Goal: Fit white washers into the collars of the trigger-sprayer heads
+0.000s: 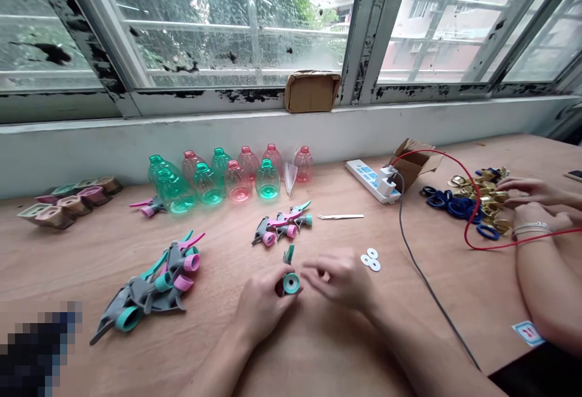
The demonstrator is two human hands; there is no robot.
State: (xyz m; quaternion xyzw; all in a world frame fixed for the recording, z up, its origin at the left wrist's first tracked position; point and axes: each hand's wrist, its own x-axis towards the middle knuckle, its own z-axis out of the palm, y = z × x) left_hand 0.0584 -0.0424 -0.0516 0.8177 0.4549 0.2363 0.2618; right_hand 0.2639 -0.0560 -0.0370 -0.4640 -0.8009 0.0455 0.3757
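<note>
Right now the left hand (261, 315) grips a teal spray-head collar (291, 283), long axis pointing away from the body; right hand (339, 279) half open, just beside it (left is nearer).

The left hand (261, 315) grips a teal-ringed sprayer part (291, 283), probably a nozzle collar (the fingers partly hide it). The right hand (339, 279) sits just beside it, and white washers (371, 259) lie nearby on the wooden worktop (218, 276).

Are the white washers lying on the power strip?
No, the white washers lie on the wooden table beside the right hand, away from the power strip.
</note>
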